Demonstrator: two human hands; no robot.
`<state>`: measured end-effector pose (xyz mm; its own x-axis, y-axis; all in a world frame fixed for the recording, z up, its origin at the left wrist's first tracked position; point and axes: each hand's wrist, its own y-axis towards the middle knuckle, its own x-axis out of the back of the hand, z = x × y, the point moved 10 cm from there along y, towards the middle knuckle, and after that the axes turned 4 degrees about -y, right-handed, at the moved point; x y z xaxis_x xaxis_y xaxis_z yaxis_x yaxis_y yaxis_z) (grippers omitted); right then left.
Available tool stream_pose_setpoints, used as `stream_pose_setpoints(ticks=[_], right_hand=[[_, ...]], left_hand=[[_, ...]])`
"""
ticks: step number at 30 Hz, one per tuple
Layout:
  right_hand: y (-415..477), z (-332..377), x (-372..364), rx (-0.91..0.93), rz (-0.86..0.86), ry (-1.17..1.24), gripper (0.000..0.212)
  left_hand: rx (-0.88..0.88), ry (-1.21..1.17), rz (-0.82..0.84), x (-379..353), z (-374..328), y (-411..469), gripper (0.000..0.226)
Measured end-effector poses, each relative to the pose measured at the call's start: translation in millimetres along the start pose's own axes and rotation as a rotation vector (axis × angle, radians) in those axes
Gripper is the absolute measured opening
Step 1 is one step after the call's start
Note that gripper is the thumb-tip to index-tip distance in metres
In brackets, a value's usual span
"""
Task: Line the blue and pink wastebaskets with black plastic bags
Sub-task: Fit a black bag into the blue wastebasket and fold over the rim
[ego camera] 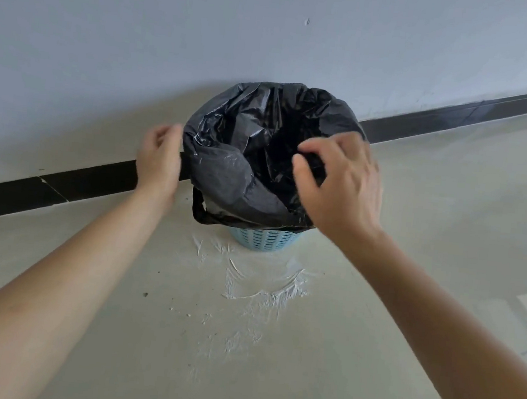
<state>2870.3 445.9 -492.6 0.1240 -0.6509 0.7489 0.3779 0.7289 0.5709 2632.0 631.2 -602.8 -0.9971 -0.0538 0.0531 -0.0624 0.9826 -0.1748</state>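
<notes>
A blue perforated wastebasket (266,239) stands on the floor against the wall. A black plastic bag (226,169) sits in it, its mouth folded down over the rim and covering most of the outside. My left hand (159,156) is at the bag's left side, fingers curled loosely, touching the folded edge. My right hand (339,181) hovers over the right part of the opening with fingers spread and bent, fingertips at the bag's inner fold. No pink wastebasket is in view.
A pale wall with a black baseboard (88,182) runs behind the basket. White powdery smears (260,283) and small crumbs mark the beige floor in front of it.
</notes>
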Motion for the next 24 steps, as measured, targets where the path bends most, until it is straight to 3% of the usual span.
stream_pose_setpoints(ticks=[3,6,8,12,14,15,17,18,20,22,24], right_hand=[[9,-62,-46,-0.251,0.537,-0.202,0.056],[-3,-98,-65,-0.377,0.862,-0.241,0.046],[-2,-106,-65,-0.395,0.883,-0.216,0.054],[1,-111,-65,-0.441,0.876,-0.046,0.108],[0,-115,-68,-0.459,0.903,0.008,0.112],[-2,-117,-68,-0.46,0.919,-0.016,0.11],[8,-114,-59,-0.384,0.829,-0.169,0.104],[20,-103,-48,-0.292,0.714,-0.25,0.1],[41,-65,-34,-0.051,0.506,-0.31,0.093],[46,-37,-50,0.115,0.546,-0.365,0.093],[37,-37,-84,0.131,0.749,-0.531,0.103]], left_hand=[[-0.18,0.321,0.383,-54,-30,-15,0.062],[-0.061,0.573,0.561,-68,-14,-31,0.091],[0.067,0.529,0.607,-65,2,-41,0.103],[0.155,0.474,0.654,-61,5,-51,0.107],[0.164,0.587,0.695,-58,3,-53,0.112],[0.092,0.742,0.665,-55,-4,-50,0.115],[-0.272,1.057,0.475,-55,-47,-46,0.109],[-0.518,1.097,0.394,-66,-78,-56,0.1],[-0.816,1.018,0.453,-99,-114,-80,0.076],[-0.874,1.161,0.656,-139,-101,-88,0.071],[-0.787,1.593,0.777,-162,-55,-83,0.091]])
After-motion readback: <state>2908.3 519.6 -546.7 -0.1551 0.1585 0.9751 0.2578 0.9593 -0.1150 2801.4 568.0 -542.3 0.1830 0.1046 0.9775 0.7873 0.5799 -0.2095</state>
